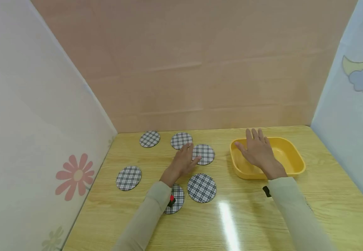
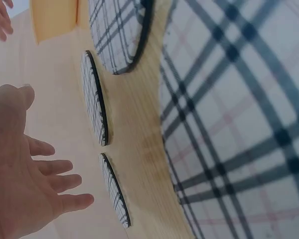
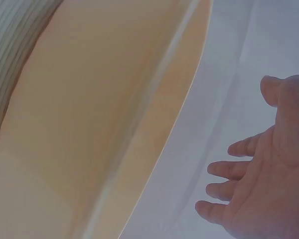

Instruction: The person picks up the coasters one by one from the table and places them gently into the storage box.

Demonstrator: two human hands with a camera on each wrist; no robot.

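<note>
Coasters (image 1: pixel 203 153) lie mid-desk under the flat left hand (image 1: pixel 182 162), fingers loosely apart; right hand (image 1: pixel 258 152) hovers spread over the yellow tray (image 1: pixel 295 164).

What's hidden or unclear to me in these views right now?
- Head view: part of the near plaid coaster is hidden under the left sleeve.
- Head view: whether the left hand touches the coaster beside it cannot be told.
- Head view: part of the yellow tray floor is hidden by the right hand.
- Right wrist view: the tray is blurred and cut off by the edges.
</note>
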